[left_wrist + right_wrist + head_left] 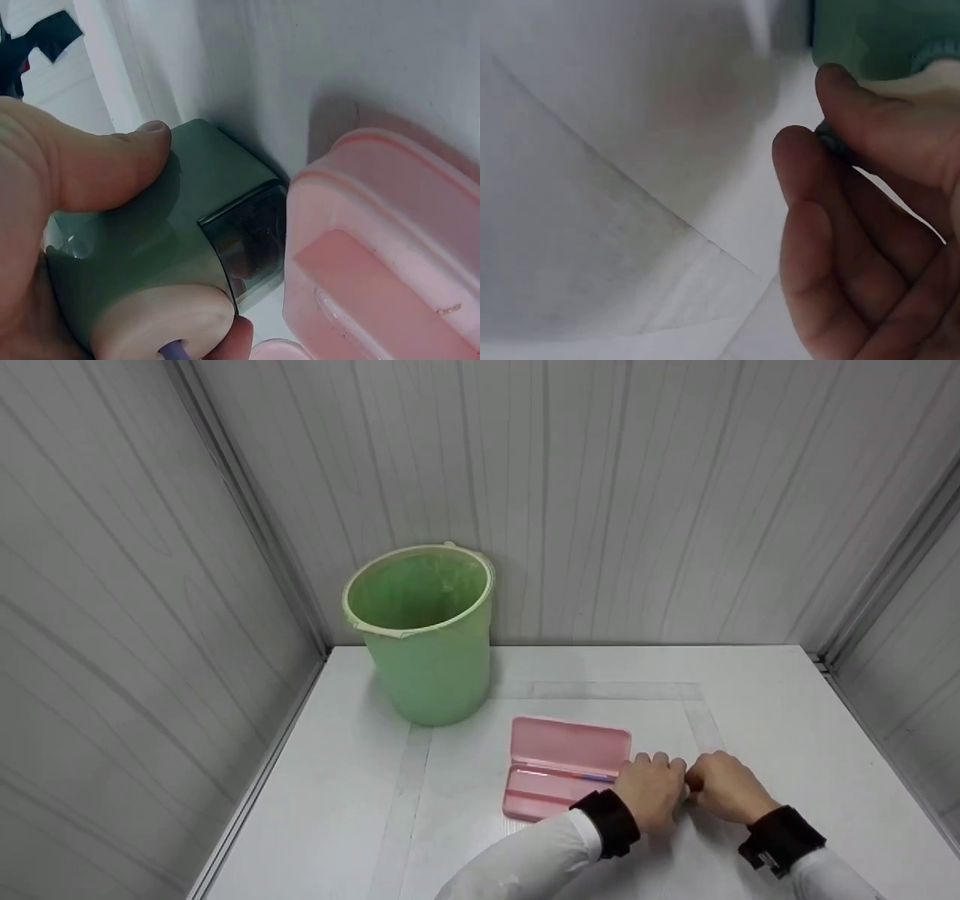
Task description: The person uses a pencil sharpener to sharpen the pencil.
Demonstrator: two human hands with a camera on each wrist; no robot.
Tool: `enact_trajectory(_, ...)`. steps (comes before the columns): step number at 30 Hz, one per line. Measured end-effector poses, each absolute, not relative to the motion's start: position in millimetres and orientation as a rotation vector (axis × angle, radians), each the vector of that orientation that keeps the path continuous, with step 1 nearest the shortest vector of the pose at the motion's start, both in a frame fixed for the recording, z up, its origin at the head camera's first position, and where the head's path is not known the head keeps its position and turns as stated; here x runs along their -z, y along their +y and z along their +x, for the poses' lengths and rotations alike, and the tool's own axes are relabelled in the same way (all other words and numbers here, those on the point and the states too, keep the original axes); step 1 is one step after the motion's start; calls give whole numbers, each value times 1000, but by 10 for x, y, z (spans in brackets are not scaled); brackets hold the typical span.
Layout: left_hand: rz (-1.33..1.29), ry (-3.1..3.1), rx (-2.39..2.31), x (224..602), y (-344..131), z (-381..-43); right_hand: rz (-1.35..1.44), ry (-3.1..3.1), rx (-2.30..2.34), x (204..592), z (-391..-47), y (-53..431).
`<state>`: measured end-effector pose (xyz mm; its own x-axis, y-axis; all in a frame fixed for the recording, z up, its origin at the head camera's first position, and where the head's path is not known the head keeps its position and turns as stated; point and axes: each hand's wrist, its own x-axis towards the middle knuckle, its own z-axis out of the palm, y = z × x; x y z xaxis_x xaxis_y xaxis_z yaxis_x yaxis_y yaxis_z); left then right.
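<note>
My left hand [651,791] grips a green pencil sharpener [172,210] with a cream round face and a dark see-through window. A purple stick [174,350] sits in the hole of that face. Close beside it, my right hand [726,786] has its thumb and index finger pinching a small dark piece [831,141], mostly hidden by the fingertips; I cannot tell what it is. Left of the hands lies an open pink pencil case [571,744], its lid folded back. Inside it shows a slim blue and orange pencil [592,777], partly covered by my left hand.
A tall pale green bucket [431,675] stands at the table's back left. Tape strips [615,690] mark lines on the white table [330,810]. Grey panel walls [600,510] close in the back and both sides.
</note>
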<state>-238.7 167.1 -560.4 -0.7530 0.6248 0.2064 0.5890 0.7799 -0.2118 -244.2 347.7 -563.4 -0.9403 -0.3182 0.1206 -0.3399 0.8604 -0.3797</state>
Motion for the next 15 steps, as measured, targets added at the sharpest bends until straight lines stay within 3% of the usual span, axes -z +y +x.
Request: enact_trajectory(15,-905,-2786,-162,5591,1742,-2345,721,-2952,-594,5685,-2225,3536)
